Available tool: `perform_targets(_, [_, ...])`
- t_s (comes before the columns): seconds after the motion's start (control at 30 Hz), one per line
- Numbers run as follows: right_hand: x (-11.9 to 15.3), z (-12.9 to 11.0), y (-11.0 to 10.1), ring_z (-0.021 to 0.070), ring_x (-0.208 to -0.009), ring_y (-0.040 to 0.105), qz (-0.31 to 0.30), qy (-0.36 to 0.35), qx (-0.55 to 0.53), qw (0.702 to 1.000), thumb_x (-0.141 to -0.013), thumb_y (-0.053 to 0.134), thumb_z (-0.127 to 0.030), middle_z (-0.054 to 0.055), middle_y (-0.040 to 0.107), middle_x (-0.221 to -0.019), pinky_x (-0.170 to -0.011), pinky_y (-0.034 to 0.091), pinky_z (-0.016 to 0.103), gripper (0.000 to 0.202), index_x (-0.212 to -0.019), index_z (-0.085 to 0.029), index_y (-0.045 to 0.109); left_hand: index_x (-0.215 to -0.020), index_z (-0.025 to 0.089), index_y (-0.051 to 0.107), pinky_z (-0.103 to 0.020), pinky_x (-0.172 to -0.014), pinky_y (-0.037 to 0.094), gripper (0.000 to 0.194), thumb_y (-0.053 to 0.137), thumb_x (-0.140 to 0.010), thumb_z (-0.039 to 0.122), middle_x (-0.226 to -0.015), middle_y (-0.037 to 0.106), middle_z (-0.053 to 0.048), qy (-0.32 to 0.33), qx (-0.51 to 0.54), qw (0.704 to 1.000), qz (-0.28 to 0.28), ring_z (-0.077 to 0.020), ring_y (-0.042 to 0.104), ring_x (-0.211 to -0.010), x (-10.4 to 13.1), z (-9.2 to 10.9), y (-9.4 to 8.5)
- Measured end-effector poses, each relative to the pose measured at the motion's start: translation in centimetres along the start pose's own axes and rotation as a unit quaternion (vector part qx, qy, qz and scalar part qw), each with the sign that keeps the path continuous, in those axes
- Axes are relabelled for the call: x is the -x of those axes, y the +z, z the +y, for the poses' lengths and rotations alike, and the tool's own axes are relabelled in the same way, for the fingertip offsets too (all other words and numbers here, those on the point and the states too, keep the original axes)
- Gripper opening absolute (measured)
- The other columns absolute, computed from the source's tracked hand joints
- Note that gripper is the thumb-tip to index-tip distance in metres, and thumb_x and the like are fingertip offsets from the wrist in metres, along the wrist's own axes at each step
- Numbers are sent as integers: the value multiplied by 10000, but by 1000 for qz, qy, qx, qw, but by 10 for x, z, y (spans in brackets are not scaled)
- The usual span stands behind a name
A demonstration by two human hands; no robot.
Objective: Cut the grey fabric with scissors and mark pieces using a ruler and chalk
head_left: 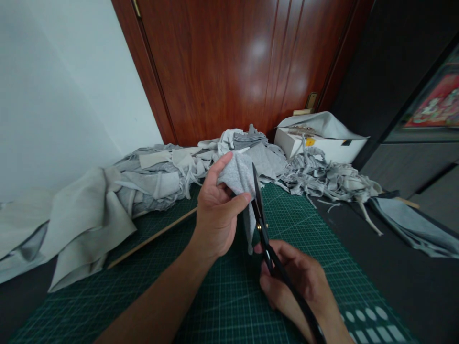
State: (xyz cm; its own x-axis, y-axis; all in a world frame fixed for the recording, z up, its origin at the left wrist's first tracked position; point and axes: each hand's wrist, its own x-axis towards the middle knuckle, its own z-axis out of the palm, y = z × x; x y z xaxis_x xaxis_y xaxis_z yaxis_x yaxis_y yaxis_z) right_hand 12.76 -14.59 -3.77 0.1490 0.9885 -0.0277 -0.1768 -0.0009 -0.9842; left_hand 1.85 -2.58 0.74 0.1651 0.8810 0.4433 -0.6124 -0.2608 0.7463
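A light grey piece of cloth [239,173] is pinched in my left hand [219,215], held up above the green cutting mat [290,229], with a narrow end hanging down. My right hand [299,274] is wrapped round the handles of black scissors [263,229]. The blades point away from me and lie against the cloth's right edge, just right of my left thumb. Part of the lower blade is hidden by the cloth.
Heaped grey and white cloth [165,177] runs along the back and left. Tangled scraps [322,177] lie at the right, before a white box [333,148]. A thin wooden stick [154,236] crosses the mat. Behind stands a brown door [229,62].
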Motion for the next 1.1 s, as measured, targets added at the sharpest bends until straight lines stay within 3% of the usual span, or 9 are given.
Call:
perform_targets(0.43, [3,-2,8,54,-447,435,42,-3,0,999,-674,842,-282,-57,558,-659,-422,343,196,259,-879,-187,717,-1398,263,579,-289,-1004,555,791,821,-683,28,-1242,745,-37,1,9,1000,-1,-217,661,-1245,1,-1,1])
perform_targets(0.6, [1,2,5,57,-441,426,40,-9,7,999,-673,883,-288,-52,557,-649,-397,363,182,284,-883,-184,722,-1417,268,563,-303,-1028,549,798,818,-697,39,-1258,736,-42,5,1,1000,-8,-233,639,-1287,1,-1,1])
perform_targets(0.87, [-1,10,-1,80,-399,427,23,3,38,999,-739,881,-421,-63,519,-563,-367,375,193,335,-941,-187,751,-1419,277,554,-322,-1040,553,813,817,-685,45,-1281,725,-43,6,-8,1000,-5,-236,647,-1279,-1,-2,-1])
perform_targets(1.1, [-6,22,-4,92,-471,455,12,-55,9,998,-752,863,-476,-29,583,-658,-421,392,219,394,-985,-187,735,-1445,293,539,-342,-1041,554,823,809,-706,51,-1296,716,-47,6,-12,1000,-12,-253,641,-1286,1,-4,0])
